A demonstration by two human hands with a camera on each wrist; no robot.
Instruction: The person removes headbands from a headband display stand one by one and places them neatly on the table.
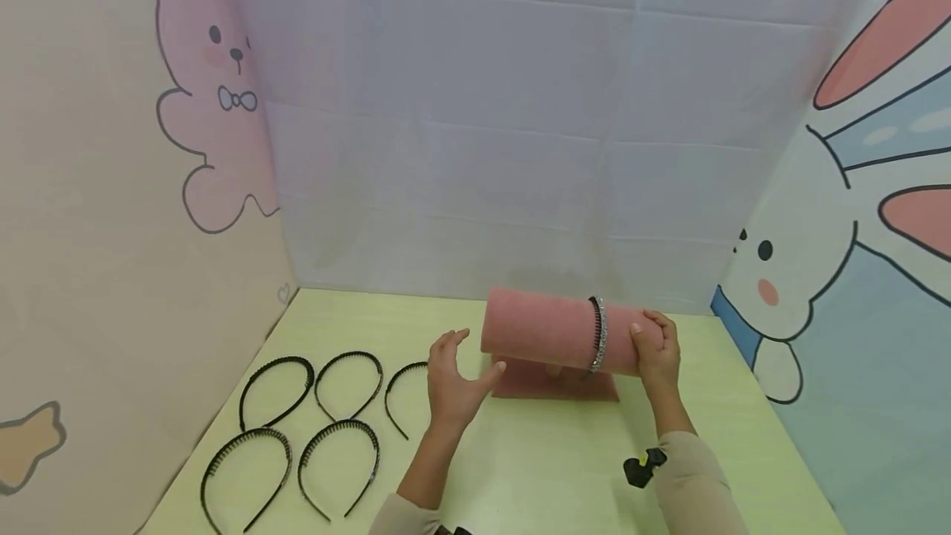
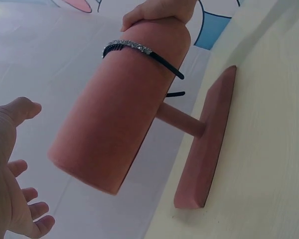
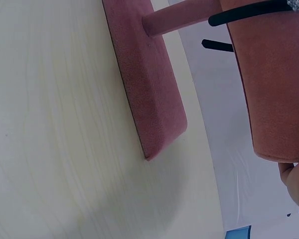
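A pink velvety headband display stand, with a horizontal roll (image 1: 538,327) on a post and flat base (image 1: 546,386), stands on the table. Around the roll's right half sits a black toothed headband (image 1: 600,337) with a glittery silver top; its two ends reach below the roll in the left wrist view. My right hand (image 1: 660,357) grips the roll's right end, thumb on the near side. Just off the left end is my left hand (image 1: 455,390), its fingers spread and holding nothing. In the left wrist view a gap separates this hand (image 2: 12,169) from the roll.
Several dark headbands lie on the pale table (image 1: 520,469) at the left, among them a toothed one (image 1: 342,428) at the front and one (image 1: 407,370) partly behind my left hand. A white curtain (image 1: 461,147) hangs behind; cartoon-printed walls flank the table.
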